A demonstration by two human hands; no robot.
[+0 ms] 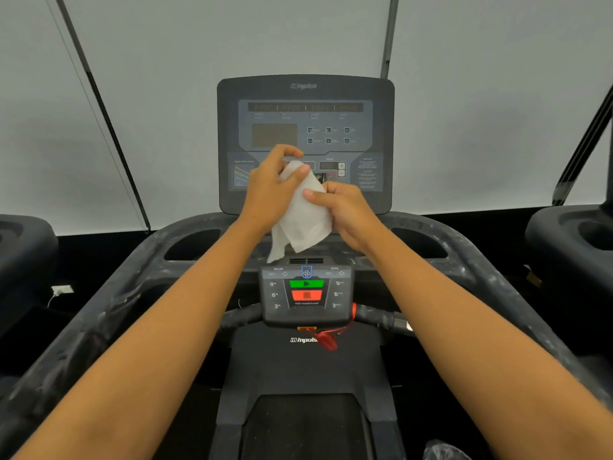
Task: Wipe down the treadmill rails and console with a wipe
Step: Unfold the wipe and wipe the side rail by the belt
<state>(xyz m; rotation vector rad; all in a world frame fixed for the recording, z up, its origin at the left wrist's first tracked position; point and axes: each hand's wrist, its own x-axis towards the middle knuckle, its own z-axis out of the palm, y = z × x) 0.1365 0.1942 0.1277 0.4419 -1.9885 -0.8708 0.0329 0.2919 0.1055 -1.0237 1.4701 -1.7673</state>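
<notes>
A white wipe (303,222) hangs folded in the air in front of the treadmill's dark upright console (305,104). My left hand (272,190) pinches the wipe's top edge, thumb laid across it. My right hand (345,214) pinches its right side between thumb and fingers. Both hands are held just before the console's lower panel, not touching it. The left rail (99,313) and the right rail (497,287) are dark, with pale smears, and run back toward me on either side. A lower control pad (306,293) with green and red buttons sits under the wipe.
A red safety clip and cord (328,338) hang below the control pad. Cup holders (192,242) flank the console base. Neighbouring treadmills (570,240) stand at both sides. A crumpled clear wrapper (444,451) lies low right. Grey blinds fill the background.
</notes>
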